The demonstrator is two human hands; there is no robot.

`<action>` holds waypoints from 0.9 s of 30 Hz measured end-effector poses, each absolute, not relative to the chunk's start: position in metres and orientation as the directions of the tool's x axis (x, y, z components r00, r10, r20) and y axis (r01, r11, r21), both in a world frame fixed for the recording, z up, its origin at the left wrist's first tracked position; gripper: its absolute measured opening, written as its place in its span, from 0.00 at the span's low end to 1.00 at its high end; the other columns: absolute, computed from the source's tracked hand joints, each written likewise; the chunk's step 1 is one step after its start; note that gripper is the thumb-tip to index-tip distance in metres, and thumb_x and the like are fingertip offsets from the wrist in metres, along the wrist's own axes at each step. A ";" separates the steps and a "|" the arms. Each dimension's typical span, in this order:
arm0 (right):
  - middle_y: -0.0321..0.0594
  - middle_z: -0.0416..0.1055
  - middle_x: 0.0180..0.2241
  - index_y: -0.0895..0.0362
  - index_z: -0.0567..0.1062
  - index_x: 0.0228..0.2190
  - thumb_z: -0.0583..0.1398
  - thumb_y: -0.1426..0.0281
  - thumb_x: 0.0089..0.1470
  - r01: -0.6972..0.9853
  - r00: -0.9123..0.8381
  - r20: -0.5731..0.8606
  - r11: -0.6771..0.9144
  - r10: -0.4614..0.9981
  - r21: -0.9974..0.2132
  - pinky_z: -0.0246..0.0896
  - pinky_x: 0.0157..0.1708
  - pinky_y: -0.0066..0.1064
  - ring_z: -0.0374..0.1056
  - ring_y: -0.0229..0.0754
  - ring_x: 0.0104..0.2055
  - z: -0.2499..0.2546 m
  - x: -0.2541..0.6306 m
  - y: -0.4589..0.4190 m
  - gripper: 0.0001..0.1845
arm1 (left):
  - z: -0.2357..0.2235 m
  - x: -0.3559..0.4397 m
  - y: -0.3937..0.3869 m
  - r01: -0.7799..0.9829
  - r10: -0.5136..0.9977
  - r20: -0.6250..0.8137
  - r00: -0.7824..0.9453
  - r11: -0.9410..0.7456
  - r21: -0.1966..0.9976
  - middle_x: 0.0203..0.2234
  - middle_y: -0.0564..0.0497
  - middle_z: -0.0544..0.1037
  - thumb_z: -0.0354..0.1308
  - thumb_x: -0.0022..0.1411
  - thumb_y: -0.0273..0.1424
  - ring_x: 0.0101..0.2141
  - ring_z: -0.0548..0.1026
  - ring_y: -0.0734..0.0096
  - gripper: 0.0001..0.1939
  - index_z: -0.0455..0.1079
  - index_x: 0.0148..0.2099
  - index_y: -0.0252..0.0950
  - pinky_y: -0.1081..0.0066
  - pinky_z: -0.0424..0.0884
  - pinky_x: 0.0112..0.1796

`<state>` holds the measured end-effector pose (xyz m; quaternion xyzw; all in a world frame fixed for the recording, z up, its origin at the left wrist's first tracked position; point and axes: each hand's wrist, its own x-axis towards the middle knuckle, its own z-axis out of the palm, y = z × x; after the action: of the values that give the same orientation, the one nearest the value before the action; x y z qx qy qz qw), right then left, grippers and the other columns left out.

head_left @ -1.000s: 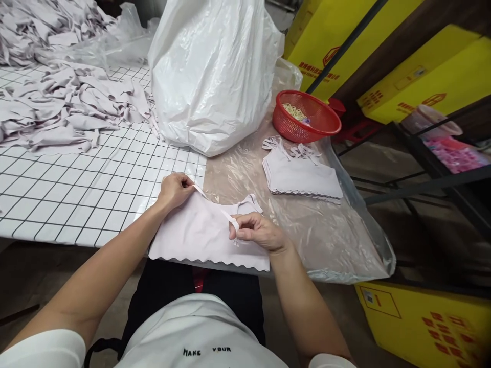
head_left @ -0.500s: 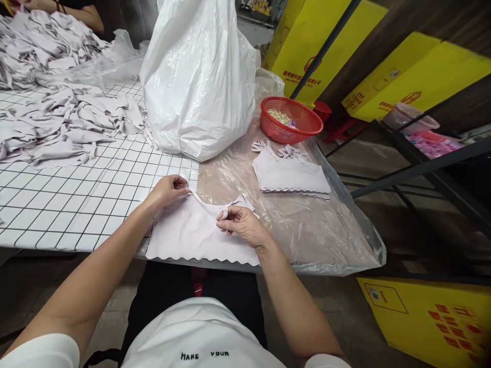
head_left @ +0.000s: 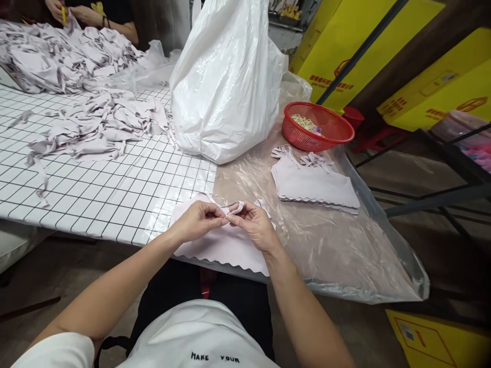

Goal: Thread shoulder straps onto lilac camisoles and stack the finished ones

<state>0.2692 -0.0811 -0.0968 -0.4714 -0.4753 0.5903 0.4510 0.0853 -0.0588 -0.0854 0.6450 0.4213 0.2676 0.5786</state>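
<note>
A pale lilac garment piece (head_left: 226, 253), like a cropped strap top with a wavy hem, lies flat at the table's front edge. Over its upper part my left hand (head_left: 199, 221) and my right hand (head_left: 253, 225) meet, fingertips almost touching. Both pinch a narrow strap (head_left: 235, 208) of the top, which loops up between them. Whatever small detail sits between the fingertips is hidden. To the right, a neat stack of the same tops (head_left: 314, 180) lies with straps pointing away from me.
A big white plastic bag (head_left: 226, 87) stands behind my hands. Right of it sits a red mesh basket (head_left: 318, 128) holding small loops. Loose lilac tops (head_left: 99, 122) cover the left of the gridded table. Across it, a co-worker's hands (head_left: 82, 15) handle fabric. Yellow boxes (head_left: 345, 56) stand beyond.
My left hand has moved right from the top's left strap area to meet my right hand, and both now pinch the strap. The view has swung left.
</note>
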 end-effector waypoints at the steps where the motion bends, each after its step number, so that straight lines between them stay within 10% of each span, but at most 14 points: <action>1: 0.35 0.71 0.30 0.57 0.74 0.29 0.72 0.56 0.40 -0.065 -0.166 -0.131 -0.144 0.977 -0.987 0.68 0.33 0.29 0.66 0.35 0.32 -0.096 0.269 -0.079 0.21 | -0.083 0.085 -0.057 0.221 0.865 -0.111 0.490 0.000 0.975 0.26 0.50 0.77 0.63 0.56 0.40 0.28 0.70 0.72 0.13 0.76 0.30 0.35 0.70 0.66 0.31; 7: 0.35 0.68 0.27 0.56 0.73 0.27 0.65 0.50 0.50 0.137 -0.198 0.050 0.078 0.979 -0.987 0.65 0.35 0.32 0.63 0.37 0.31 -0.070 0.276 -0.047 0.21 | -0.066 0.067 -0.043 0.319 0.872 0.031 0.489 -0.211 0.924 0.33 0.48 0.78 0.59 0.61 0.38 0.34 0.73 0.67 0.11 0.76 0.35 0.36 0.66 0.69 0.38; 13: 0.34 0.62 0.25 0.56 0.69 0.27 0.61 0.52 0.55 0.295 -0.238 0.108 0.177 0.965 -0.939 0.55 0.30 0.30 0.57 0.36 0.29 -0.079 0.266 -0.025 0.20 | -0.096 0.044 -0.036 0.740 0.862 -0.030 0.506 -0.416 0.528 0.37 0.46 0.76 0.65 0.53 0.34 0.40 0.70 0.57 0.11 0.73 0.39 0.36 0.59 0.65 0.41; 27: 0.32 0.59 0.23 0.55 0.62 0.23 0.58 0.65 0.58 0.460 -0.474 0.023 0.270 0.880 -0.846 0.51 0.30 0.30 0.55 0.36 0.27 -0.117 0.255 -0.034 0.14 | -0.124 0.046 -0.045 0.620 0.900 0.039 0.434 -0.330 0.712 0.28 0.51 0.75 0.58 0.62 0.33 0.35 0.67 0.64 0.06 0.75 0.38 0.39 0.57 0.60 0.47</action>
<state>0.2547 -0.0342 -0.1168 -0.4443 -0.7545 0.4094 0.2565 0.0464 -0.0448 -0.1243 0.7850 0.4842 0.2204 0.3175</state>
